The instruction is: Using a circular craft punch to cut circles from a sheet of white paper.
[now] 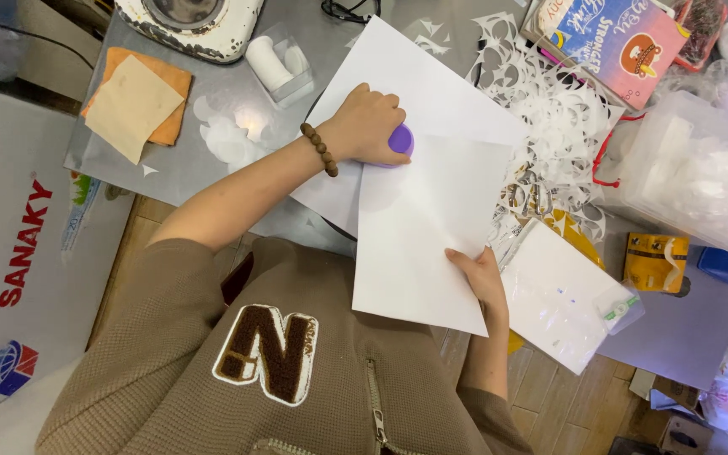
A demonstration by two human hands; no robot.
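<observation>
Both hands work: left hand presses purple punch, right hand pinches white sheet.

Brown knit top, beaded bracelet

A small craft workspace, seemingly in a home or small shop. A grey metal table is crowded with white sheets, a heap of punched paper offcuts, a clear plastic tub, a pack of paper in plastic wrap and a colourful box. A chest freezer stands beside the table. Cardboard and scraps lie on the wood-look tile floor.
</observation>
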